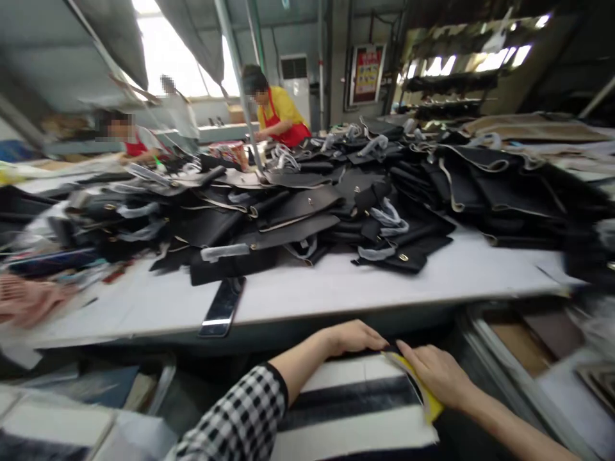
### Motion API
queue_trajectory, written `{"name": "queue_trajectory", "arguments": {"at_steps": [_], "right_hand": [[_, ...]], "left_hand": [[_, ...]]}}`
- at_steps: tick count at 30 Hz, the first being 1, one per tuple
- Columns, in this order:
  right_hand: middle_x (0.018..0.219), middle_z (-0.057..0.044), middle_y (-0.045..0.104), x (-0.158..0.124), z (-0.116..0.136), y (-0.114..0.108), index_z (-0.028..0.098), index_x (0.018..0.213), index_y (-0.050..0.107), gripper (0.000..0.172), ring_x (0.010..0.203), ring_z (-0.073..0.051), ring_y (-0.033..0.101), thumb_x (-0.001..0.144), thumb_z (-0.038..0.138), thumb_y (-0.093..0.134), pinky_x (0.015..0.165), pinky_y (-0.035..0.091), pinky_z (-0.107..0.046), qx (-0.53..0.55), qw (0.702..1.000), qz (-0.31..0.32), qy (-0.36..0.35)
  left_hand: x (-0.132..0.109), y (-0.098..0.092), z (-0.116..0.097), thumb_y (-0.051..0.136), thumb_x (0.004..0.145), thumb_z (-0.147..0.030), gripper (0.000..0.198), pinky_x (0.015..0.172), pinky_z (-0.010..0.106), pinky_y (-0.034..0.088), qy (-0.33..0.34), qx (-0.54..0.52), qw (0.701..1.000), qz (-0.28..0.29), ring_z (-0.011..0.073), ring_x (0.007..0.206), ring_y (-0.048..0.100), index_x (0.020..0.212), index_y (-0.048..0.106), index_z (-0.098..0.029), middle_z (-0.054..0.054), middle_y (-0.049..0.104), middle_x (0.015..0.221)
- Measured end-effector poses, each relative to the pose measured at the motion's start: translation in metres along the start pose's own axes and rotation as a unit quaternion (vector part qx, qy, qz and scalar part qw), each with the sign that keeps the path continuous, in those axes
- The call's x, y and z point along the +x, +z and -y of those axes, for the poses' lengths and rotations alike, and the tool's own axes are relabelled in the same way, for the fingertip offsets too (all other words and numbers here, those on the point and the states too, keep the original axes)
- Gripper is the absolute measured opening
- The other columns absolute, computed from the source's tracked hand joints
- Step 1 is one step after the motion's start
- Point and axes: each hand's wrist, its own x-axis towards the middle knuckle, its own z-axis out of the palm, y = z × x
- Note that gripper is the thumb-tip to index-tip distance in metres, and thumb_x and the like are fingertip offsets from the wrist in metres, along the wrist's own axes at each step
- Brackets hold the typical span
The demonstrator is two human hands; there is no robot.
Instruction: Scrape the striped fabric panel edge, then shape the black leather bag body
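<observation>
In front of me, below the table edge, lies a white and dark striped piece (355, 400) with a flat surface. My left hand (353, 336) is at its far edge, fingers curled over a narrow black strip of material (394, 347). At the piece's right corner, my right hand (437, 371) is closed with the thumb near the left fingertips. A yellow sheet or strip (432, 404) shows under the right palm and along the curved edge. The fingertips of both hands nearly meet, and what lies beneath them is partly hidden.
Black leather-like bag parts (298, 211) with plastic-wrapped handles are heaped across the white table (298, 288). A phone (223, 307) lies at its front edge. Bins stand on both sides of me. A person in a red apron (283, 115) works across the table, with other people farther left.
</observation>
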Motion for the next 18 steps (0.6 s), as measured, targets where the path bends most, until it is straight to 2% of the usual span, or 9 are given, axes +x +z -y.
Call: {"name": "queue_trajectory", "arguments": {"at_steps": [3, 6, 10, 15, 16, 18], "right_hand": [[0.068, -0.009, 0.069, 0.006, 0.007, -0.02, 0.018, 0.069, 0.071, 0.084, 0.067, -0.021, 0.066, 0.101, 0.053, 0.001, 0.056, 0.041, -0.027, 0.038, 0.993, 0.036, 0.108], [0.072, -0.009, 0.071, 0.009, 0.006, -0.02, 0.017, 0.065, 0.068, 0.083, 0.069, -0.02, 0.067, 0.101, 0.054, 0.003, 0.057, 0.039, -0.027, 0.03, 0.988, 0.033, 0.146], [0.081, -0.011, 0.074, 0.018, 0.013, -0.015, 0.018, 0.068, 0.071, 0.077, 0.081, -0.025, 0.07, 0.102, 0.053, 0.011, 0.064, 0.042, -0.03, -0.014, 0.991, 0.035, 0.125], [0.079, -0.012, 0.073, 0.028, 0.025, -0.017, 0.018, 0.072, 0.072, 0.077, 0.081, -0.028, 0.071, 0.103, 0.047, 0.008, 0.068, 0.047, -0.034, -0.097, 0.989, 0.053, 0.096], [0.08, -0.013, 0.073, 0.028, 0.026, -0.018, 0.017, 0.077, 0.073, 0.073, 0.081, -0.029, 0.071, 0.104, 0.045, 0.011, 0.068, 0.048, -0.035, -0.113, 0.988, 0.06, 0.083], [0.084, -0.014, 0.073, 0.027, 0.026, -0.017, 0.016, 0.097, 0.074, 0.054, 0.081, -0.031, 0.07, 0.103, 0.035, 0.023, 0.066, 0.05, -0.037, -0.144, 0.985, 0.077, 0.048]], "left_hand": [[0.01, -0.005, 0.006, 0.071, 0.071, -0.038, 0.039, 0.099, 0.038, 0.046, -0.005, -0.007, 0.999, 0.034, 0.0235, 0.101, 0.064, 0.103, 0.076, -0.017, 0.005, 0.074, 0.107], [0.011, -0.005, 0.003, 0.072, 0.07, -0.038, 0.035, 0.094, 0.036, 0.047, -0.002, 0.007, 0.999, 0.031, 0.0219, 0.092, 0.065, 0.096, 0.078, -0.016, 0.005, 0.075, 0.099], [0.01, -0.002, -0.004, 0.07, 0.071, -0.038, 0.031, 0.081, 0.033, 0.048, 0.013, 0.036, 0.999, 0.031, 0.0186, 0.076, 0.061, 0.089, 0.079, -0.014, 0.003, 0.074, 0.082], [0.011, -0.003, -0.002, 0.068, 0.073, -0.041, 0.032, 0.072, 0.029, 0.046, 0.026, 0.082, 0.996, 0.03, 0.0169, 0.073, 0.058, 0.089, 0.079, -0.016, -0.001, 0.07, 0.077], [0.01, -0.002, -0.001, 0.068, 0.072, -0.042, 0.032, 0.071, 0.029, 0.046, 0.024, 0.092, 0.995, 0.02, 0.0172, 0.073, 0.058, 0.088, 0.079, -0.017, -0.002, 0.07, 0.075], [0.008, 0.001, -0.001, 0.07, 0.071, -0.044, 0.032, 0.07, 0.029, 0.045, 0.013, 0.105, 0.994, -0.005, 0.0182, 0.073, 0.058, 0.088, 0.079, -0.019, -0.002, 0.069, 0.073]]}}
